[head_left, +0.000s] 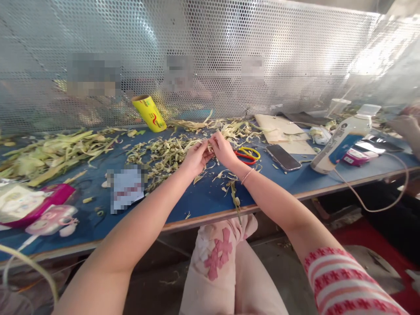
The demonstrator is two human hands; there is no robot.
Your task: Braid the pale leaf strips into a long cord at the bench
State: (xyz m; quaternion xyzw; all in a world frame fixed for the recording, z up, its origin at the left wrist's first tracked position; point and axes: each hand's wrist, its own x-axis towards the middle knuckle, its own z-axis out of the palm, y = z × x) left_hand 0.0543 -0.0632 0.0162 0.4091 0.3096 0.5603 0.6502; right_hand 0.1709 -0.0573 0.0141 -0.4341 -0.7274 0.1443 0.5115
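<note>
My left hand (197,156) and my right hand (222,148) meet above the middle of the table, their fingertips pinched together. Whatever sits between the fingers is too small and covered to make out. Beneath and left of them spreads a heap of small, pale green, knotted-looking plant pieces (164,155). Loose dry leaf strips (238,130) lie just behind my right hand. Scissors with red and yellow handles (251,153) rest beside my right wrist, partly hidden by it. A green strip (235,197) hangs at the table's front edge.
Long green leaves (62,153) pile up at the left, near a magenta box (59,197). A yellow tube (149,113) leans against the perforated metal panel (210,57). Rightward are a phone (283,157), cardboard (282,129), a bottle (344,140) and another person's hand (408,127).
</note>
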